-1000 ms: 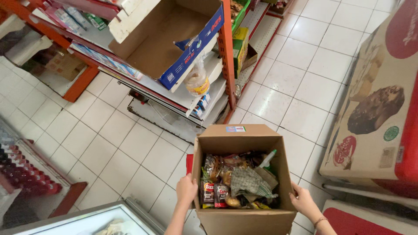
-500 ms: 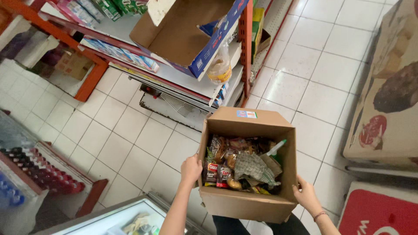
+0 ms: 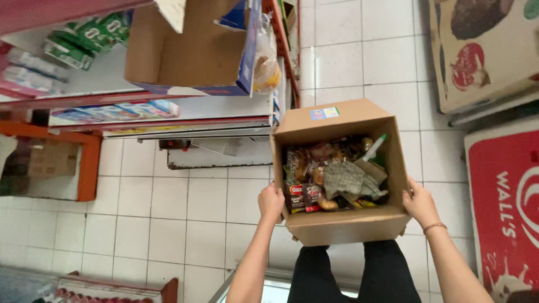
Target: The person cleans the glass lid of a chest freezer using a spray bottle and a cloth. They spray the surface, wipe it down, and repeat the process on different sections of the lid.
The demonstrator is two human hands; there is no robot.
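My legs in dark trousers show at the bottom, just under the box. I hold an open brown cardboard box in front of me above the white tiled floor. Open top faces up at me, long axis runs left to right, far wall points at the shelves. My left hand is curled on the box's left wall, fingers closed over the near corner. My right hand presses flat-ish on the right wall, fingers wrapped round the edge; thin band on that wrist. Inside: packed snack packets, red and dark wrappers at left, a checked grey-green pack in the middle, a green-capped white tube slanting up-right. Small blue-green rectangular sticker on the far flap. Right of me, a red freezer lid with white lettering. Farther up-left, metal shelves with a bigger tilted brown carton, blue printed edge, and green packs on the upper shelf.
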